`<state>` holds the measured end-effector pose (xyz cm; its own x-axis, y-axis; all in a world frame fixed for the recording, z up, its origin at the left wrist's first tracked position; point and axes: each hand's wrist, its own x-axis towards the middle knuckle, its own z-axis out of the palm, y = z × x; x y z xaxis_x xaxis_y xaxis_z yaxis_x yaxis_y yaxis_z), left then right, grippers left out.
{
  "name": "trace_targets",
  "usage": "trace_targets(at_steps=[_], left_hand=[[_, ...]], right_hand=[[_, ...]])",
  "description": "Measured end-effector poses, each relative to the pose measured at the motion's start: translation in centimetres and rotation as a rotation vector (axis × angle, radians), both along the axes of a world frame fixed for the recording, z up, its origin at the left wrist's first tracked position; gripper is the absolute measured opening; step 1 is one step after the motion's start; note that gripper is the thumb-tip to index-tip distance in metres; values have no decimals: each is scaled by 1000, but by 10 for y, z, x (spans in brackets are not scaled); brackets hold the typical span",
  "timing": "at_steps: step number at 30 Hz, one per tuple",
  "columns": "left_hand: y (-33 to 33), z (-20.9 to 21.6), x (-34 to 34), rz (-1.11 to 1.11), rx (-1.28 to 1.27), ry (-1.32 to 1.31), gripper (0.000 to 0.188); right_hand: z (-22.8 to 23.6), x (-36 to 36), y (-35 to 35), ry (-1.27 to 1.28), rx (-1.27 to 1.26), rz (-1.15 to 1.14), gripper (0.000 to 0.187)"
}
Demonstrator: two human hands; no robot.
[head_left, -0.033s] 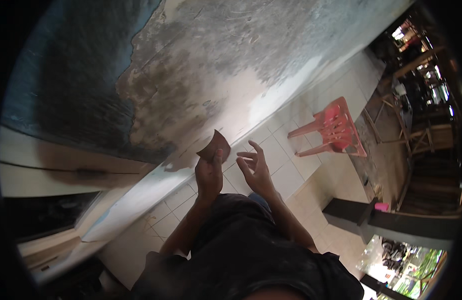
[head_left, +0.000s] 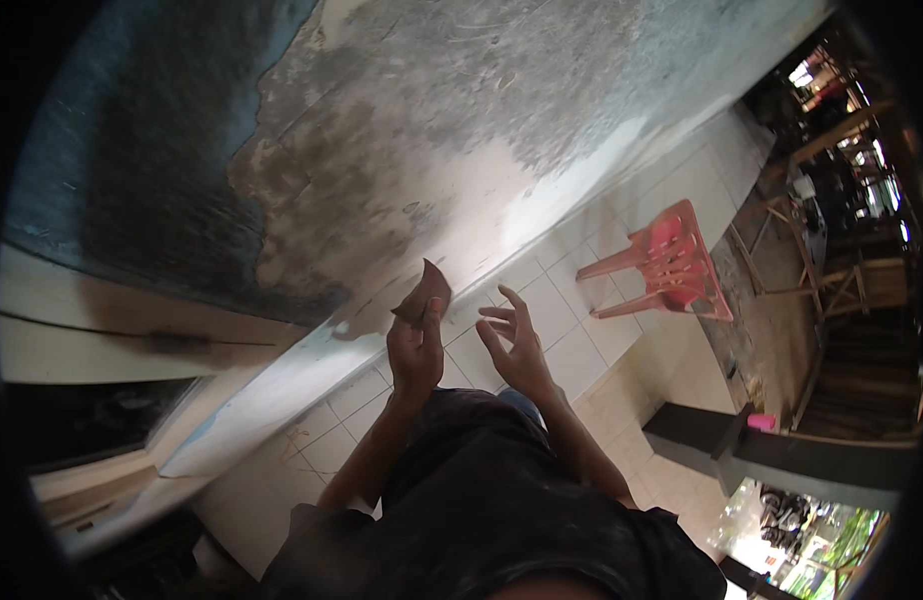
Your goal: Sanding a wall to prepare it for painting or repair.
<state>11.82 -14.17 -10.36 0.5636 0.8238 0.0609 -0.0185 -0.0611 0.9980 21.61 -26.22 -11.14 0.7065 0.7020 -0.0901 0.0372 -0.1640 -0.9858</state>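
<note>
My left hand [head_left: 415, 350] grips a small brown piece of sandpaper [head_left: 419, 297], its thumb lying over the front and the sheet curling up to a pointed corner. To its right, my right hand [head_left: 519, 345] hovers with fingers apart and slightly bent, holding nothing. Both hands are in front of my body, over the tiled floor. Just beyond the sandpaper rises a wall [head_left: 382, 150] with worn grey, beige and blue patches; the sheet appears apart from it, though the gap is hard to judge.
A red plastic chair [head_left: 672, 265] stands on the white floor tiles [head_left: 572, 330] to the right. Wooden frames [head_left: 802, 240] fill the far right. A dark beam-like ledge [head_left: 792, 450] with a pink item [head_left: 762, 422] lies at lower right. A pale ledge [head_left: 132, 310] runs along the left.
The sandpaper has tilted and folds more sharply in my left hand. My right hand has shifted very slightly to the right.
</note>
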Motion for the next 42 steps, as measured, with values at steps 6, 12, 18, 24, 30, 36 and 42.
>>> trace_targets(at_steps=[6,12,18,24,30,36,42], left_hand=[[-14,21,55,405,793,-17,35],[42,58,129,702,1182,-11,51],[61,4,179,942,1237,427,65],[61,-1,190,932,1150,513,64],[63,25,205,1126,1063,446,62],[66,-19,207,1133,1093,447,58],[74,46,189,1271,1026,374,65]], right_hand=[[-5,67,-93,-157,-213,246,55],[-15,146,-181,-67,-262,172,53],[12,205,-177,-40,-222,295,47],[51,230,-123,-69,-162,431,47],[91,248,-89,-54,-38,493,49],[111,279,-52,-212,44,227,48],[131,312,-12,-359,257,254,42]])
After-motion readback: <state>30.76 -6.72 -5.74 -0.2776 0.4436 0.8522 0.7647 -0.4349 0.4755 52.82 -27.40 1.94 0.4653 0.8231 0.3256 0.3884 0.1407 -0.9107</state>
